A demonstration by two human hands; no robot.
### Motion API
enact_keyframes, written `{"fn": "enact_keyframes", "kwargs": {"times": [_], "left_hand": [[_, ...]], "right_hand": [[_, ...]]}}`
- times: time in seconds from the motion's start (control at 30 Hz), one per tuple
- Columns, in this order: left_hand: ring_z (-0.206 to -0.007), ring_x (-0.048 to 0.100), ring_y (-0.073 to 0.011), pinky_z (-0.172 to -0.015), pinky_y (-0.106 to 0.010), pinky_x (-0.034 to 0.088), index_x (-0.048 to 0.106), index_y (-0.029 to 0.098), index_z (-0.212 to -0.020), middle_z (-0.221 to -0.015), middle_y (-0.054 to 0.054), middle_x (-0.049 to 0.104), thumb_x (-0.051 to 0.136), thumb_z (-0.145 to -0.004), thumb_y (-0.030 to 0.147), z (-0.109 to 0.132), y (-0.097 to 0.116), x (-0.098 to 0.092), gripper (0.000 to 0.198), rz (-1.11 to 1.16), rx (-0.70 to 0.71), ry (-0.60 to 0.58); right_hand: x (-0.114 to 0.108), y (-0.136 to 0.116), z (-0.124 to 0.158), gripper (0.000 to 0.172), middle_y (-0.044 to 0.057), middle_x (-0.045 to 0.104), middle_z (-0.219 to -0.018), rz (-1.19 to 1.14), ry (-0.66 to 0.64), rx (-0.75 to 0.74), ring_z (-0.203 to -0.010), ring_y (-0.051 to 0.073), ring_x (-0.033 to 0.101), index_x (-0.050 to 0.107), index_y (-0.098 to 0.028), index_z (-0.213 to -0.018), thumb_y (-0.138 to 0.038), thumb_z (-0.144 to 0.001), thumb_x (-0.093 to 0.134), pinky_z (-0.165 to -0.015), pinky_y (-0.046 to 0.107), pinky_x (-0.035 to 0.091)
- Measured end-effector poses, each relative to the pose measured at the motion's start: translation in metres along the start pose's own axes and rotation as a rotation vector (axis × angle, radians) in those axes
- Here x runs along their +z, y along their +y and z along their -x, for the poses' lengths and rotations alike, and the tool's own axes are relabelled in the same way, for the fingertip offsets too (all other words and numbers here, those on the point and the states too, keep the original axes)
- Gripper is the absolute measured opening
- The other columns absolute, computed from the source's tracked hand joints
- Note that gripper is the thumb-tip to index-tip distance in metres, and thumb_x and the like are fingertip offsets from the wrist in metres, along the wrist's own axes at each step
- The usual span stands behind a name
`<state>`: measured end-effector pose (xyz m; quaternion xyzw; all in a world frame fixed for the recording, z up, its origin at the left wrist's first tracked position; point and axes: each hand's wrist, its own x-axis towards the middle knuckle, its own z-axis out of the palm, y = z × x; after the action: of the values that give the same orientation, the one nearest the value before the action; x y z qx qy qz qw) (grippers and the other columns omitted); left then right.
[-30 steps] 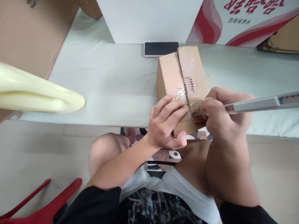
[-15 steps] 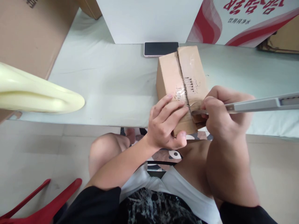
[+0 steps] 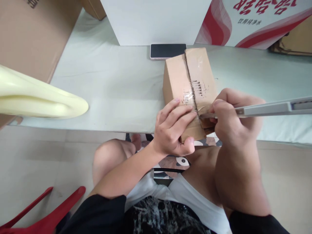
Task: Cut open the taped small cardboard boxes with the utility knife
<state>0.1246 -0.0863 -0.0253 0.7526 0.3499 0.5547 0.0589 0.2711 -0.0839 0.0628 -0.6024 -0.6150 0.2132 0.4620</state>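
A small cardboard box [image 3: 175, 76] lies at the near edge of the table, a seam running along its taped top. My left hand [image 3: 174, 126] holds its near left part, fingers laid across the top and thumb at the near side. In my right hand [image 3: 234, 120] is a grey box cutter [image 3: 270, 108], its handle pointing right and its blade end at the seam near the front corner. The flap there is partly lifted beside the blade, and my right fingers touch it. What is inside the box is hidden.
A phone [image 3: 168, 51] lies behind the box, against a large white carton [image 3: 156, 19]. A red-and-white printed carton [image 3: 239, 29] stands back right. On the left are a pale yellow smooth object [image 3: 41, 97] and a big brown carton [image 3: 36, 35]. Red bars [image 3: 60, 208] show at lower left.
My right hand and the box cutter have shifted very slightly upward in view, the blade still at the seam. My left hand and the box stay in place.
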Motion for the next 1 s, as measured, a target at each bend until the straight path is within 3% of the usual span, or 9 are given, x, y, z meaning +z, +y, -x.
{"fn": "enact_keyframes", "kwargs": {"times": [0.33,0.47,1.0], "left_hand": [[-0.128,0.062,-0.0295,-0.117,-0.049,0.048,0.065,0.021,-0.122,-0.118,-0.009,0.074,0.038,-0.094,0.046,0.0,0.0,0.0,0.046,0.016,-0.004,0.009],[-0.132,0.061,-0.0279,-0.117,-0.05,0.049,0.063,0.026,-0.126,-0.12,-0.006,0.074,0.036,-0.093,0.047,0.001,0.0,0.0,0.048,-0.025,-0.008,-0.012],[-0.132,0.058,-0.0294,-0.117,-0.048,0.047,0.063,0.023,-0.124,-0.119,-0.007,0.073,0.039,-0.092,0.046,0.0,0.0,0.0,0.046,0.015,-0.002,0.008]], "right_hand": [[0.001,-0.002,-0.002,0.027,-0.006,0.041,-0.048,-0.013,0.031,0.011,-0.045,0.008,0.033,0.045,-0.022,-0.058,-0.017,-0.084,0.052,-0.043,0.026,0.026],[0.002,-0.003,-0.002,0.028,-0.006,0.043,-0.049,0.01,0.044,-0.012,-0.045,0.008,0.034,0.045,-0.022,-0.058,-0.02,-0.085,0.052,-0.044,0.026,0.027],[-0.001,-0.009,-0.003,0.028,-0.005,0.038,-0.038,-0.028,-0.035,0.034,-0.038,0.006,0.028,0.041,-0.021,-0.046,-0.02,-0.072,0.05,-0.037,0.021,0.018]]}}
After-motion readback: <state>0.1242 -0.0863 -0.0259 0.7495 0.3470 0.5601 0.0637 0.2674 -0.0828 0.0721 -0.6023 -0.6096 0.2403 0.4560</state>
